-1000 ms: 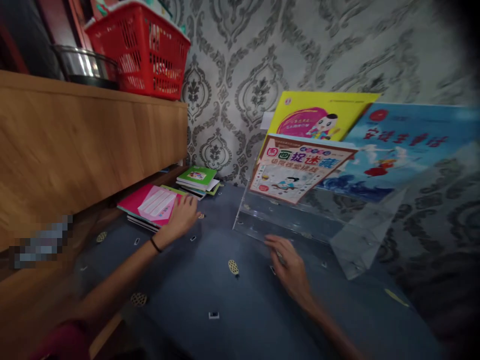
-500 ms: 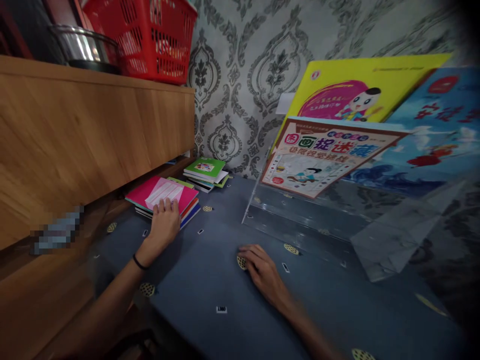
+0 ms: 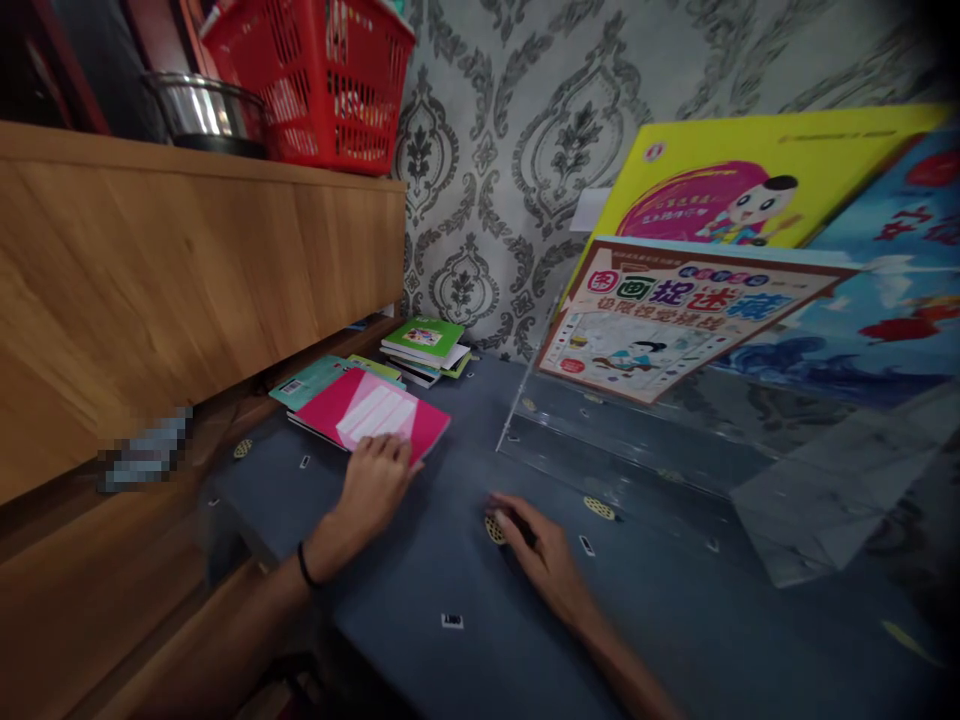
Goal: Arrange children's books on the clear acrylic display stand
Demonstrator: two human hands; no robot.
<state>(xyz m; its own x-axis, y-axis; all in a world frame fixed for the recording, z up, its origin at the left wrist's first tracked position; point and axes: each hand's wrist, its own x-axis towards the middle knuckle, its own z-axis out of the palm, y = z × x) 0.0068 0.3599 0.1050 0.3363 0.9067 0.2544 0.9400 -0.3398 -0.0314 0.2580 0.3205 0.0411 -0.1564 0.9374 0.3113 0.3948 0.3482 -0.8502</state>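
A pink notebook (image 3: 427,420) with a pale label panel lies slanted, shifted partly off a stack beneath it. My left hand (image 3: 379,475) grips its near edge, fingers on top and the thumb by the edge. A teal book (image 3: 300,383) from that stack shows at the left, under the pink one. My right hand (image 3: 532,535) hovers at or rests on the grey-blue table (image 3: 420,560), fingers curved and apart, with nothing held. Close beyond it stands a clear acrylic book stand (image 3: 555,430).
The stand carries a yellow book (image 3: 667,155), a brown-bordered picture book (image 3: 637,320) and a blue book (image 3: 892,320). A green-topped book stack (image 3: 424,338) sits by the wall. On the wooden cabinet (image 3: 225,250) stand a red basket (image 3: 360,100) and a metal pot (image 3: 210,110).
My left hand has drawn the pink notebook rightward and toward me, uncovering the teal book. My right hand stays near the same spot, its fingers slightly more curled. The view has shifted a little left.
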